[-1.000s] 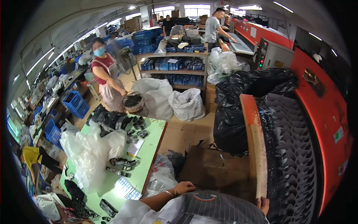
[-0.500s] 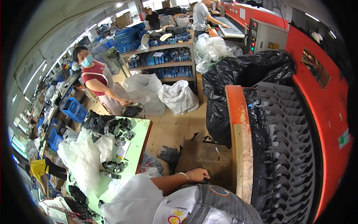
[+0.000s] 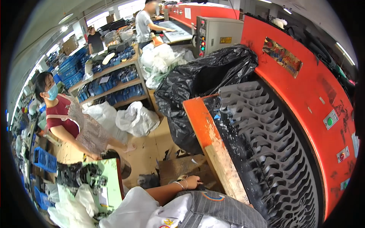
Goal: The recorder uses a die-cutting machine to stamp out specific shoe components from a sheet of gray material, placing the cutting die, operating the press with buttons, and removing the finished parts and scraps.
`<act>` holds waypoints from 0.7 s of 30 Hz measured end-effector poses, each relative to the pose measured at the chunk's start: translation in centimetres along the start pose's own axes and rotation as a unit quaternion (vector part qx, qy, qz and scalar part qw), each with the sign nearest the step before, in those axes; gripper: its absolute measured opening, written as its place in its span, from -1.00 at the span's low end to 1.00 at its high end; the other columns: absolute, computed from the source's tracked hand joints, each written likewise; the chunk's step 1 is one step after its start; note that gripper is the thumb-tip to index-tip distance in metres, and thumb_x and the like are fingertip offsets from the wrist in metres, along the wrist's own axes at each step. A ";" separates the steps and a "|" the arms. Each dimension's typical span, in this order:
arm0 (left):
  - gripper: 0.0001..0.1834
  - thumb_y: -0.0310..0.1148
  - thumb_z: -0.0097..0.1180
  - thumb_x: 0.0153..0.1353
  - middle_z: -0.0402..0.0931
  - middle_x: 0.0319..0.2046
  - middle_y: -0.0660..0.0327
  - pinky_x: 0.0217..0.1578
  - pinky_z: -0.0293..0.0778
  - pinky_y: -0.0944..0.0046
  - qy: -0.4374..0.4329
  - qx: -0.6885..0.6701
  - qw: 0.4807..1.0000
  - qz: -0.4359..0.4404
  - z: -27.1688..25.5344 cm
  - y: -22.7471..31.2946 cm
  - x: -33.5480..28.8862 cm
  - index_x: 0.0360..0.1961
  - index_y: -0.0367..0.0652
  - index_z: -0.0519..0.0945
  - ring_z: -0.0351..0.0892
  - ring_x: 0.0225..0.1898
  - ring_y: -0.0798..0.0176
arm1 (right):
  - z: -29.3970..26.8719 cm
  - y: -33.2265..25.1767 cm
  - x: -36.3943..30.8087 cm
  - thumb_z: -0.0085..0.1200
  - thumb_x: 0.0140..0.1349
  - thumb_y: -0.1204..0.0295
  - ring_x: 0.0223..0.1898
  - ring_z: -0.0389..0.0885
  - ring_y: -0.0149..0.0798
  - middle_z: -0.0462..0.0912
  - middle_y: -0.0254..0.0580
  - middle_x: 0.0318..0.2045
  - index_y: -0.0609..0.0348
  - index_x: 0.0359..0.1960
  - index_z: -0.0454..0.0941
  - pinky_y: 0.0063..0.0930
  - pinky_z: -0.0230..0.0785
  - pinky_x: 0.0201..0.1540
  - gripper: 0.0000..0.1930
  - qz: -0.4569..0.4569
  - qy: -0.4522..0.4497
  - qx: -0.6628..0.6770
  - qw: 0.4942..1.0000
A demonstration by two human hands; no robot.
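Observation:
My left hand, with bracelets at the wrist, reaches across in front of my grey striped apron. Its fingers are curled closed around something dark that is mostly hidden. Close to its right runs a worn wooden board, apart from the hand. Beyond the board, rows of dark grey curved sheet pieces lie overlapping on the black bed of a red machine. My right hand cannot be made out.
A green-topped table with plastic bags and black parts stands at left. Beside it walks a masked co-worker in an apron. A large black bag, white sacks and a loaded shelf are farther off. Another person works behind.
My view has swung right, so the machine fills more of it. The masked co-worker has moved nearer the table's far end. My left hand stays closed in front of the apron.

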State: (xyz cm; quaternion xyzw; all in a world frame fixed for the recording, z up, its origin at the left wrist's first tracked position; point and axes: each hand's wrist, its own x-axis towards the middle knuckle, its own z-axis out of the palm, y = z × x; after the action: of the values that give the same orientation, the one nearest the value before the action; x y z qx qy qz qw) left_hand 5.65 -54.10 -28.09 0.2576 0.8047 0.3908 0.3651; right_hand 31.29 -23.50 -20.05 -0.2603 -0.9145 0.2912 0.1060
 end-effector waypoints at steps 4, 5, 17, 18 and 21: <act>-0.62 -0.15 0.10 0.15 0.55 -0.18 -0.18 -0.08 0.41 0.03 -0.062 0.075 0.994 -0.046 -5.0 0.7 2.6 -0.25 -0.32 0.57 0.54 -0.11 -0.17 | 1.9 -4.3 3.2 0.10 0.17 0.34 -0.37 0.49 0.02 0.52 0.03 -0.47 0.27 -0.43 0.55 -0.17 0.33 -0.24 -0.79 0.015 0.021 -0.011 1.000; -0.59 -0.14 0.11 0.13 0.55 -0.18 -0.17 -0.07 0.42 0.03 -0.039 0.041 0.997 -0.043 -5.8 -0.8 3.4 -0.23 -0.33 0.57 0.55 -0.10 -0.16 | 2.1 -5.2 3.9 0.10 0.17 0.34 -0.37 0.49 0.02 0.52 0.03 -0.47 0.27 -0.43 0.55 -0.16 0.33 -0.24 -0.79 0.017 0.023 -0.017 0.999; -0.23 -0.43 0.06 0.07 0.52 -0.05 -0.16 -0.02 0.43 0.20 0.225 0.004 0.973 -0.047 -25.6 -4.7 14.3 0.35 -0.11 0.12 0.55 -0.06 -0.04 | 4.0 -15.7 6.7 0.10 0.16 0.34 -0.36 0.49 0.03 0.53 0.03 -0.49 0.26 -0.45 0.56 -0.15 0.33 -0.24 -0.79 0.105 0.012 -0.073 0.992; -0.24 -0.44 0.06 0.09 0.50 -0.03 -0.18 -0.01 0.42 0.18 0.252 0.009 0.967 -0.035 -27.6 -4.6 15.5 0.36 -0.08 0.12 0.54 -0.02 -0.08 | 4.4 -16.4 6.5 0.10 0.16 0.34 -0.36 0.49 0.03 0.53 0.03 -0.49 0.26 -0.46 0.56 -0.15 0.33 -0.24 -0.79 0.119 0.013 -0.071 0.990; -0.26 -0.44 0.05 0.13 0.44 0.06 -0.18 0.08 0.35 0.10 0.297 -0.070 0.952 -0.012 -32.2 0.8 18.3 0.37 -0.04 0.12 0.45 0.08 -0.14 | 4.2 -20.2 4.4 0.10 0.15 0.34 -0.36 0.50 0.04 0.54 0.02 -0.51 0.25 -0.49 0.57 -0.13 0.34 -0.24 -0.79 0.169 0.081 -0.097 0.977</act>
State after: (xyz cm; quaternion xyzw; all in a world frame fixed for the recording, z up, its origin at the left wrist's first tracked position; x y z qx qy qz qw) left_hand -30.67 -55.03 -20.77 0.0940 0.8505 0.5006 0.1313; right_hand 17.77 -37.13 -11.40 -0.4428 -0.8696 0.1926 0.1032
